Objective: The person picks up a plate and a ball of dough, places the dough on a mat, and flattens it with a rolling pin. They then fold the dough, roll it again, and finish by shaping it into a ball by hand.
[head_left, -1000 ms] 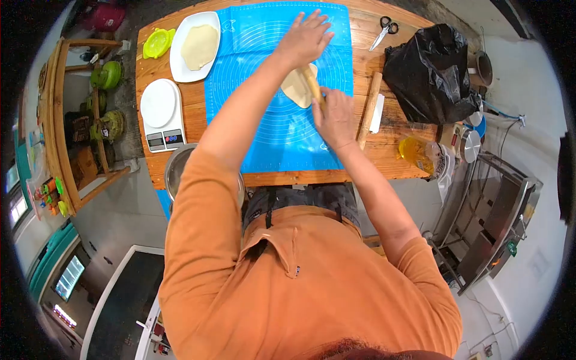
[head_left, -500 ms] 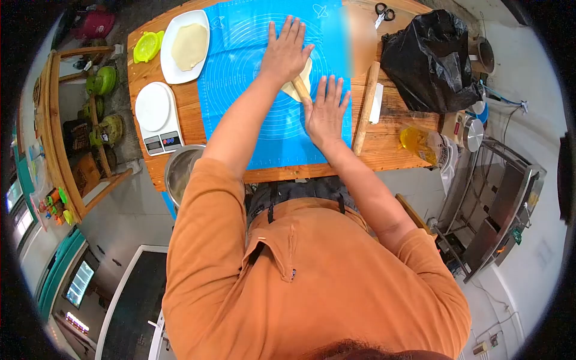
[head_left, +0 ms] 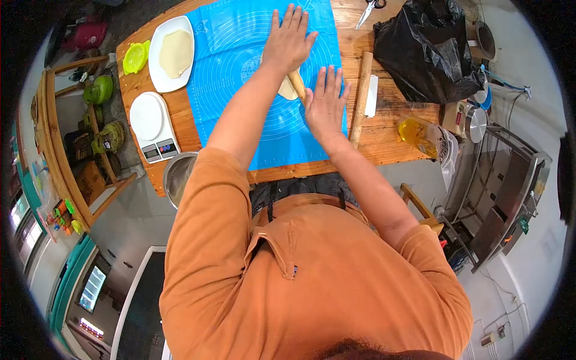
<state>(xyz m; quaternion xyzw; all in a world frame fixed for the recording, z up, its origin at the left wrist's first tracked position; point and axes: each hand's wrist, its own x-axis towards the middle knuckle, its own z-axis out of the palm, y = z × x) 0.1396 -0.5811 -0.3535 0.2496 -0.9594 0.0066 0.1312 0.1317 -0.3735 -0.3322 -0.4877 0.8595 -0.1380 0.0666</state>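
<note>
Dough, flat beneath wooden rolling pin

The wooden worktop bears a blue mat close to its near edge, a white plate and scale along its left, and a black bag toward its right edge.

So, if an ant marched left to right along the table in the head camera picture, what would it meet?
Lime-green plastic thing → white plate → blue mat → long wooden rod → black bag.
</note>
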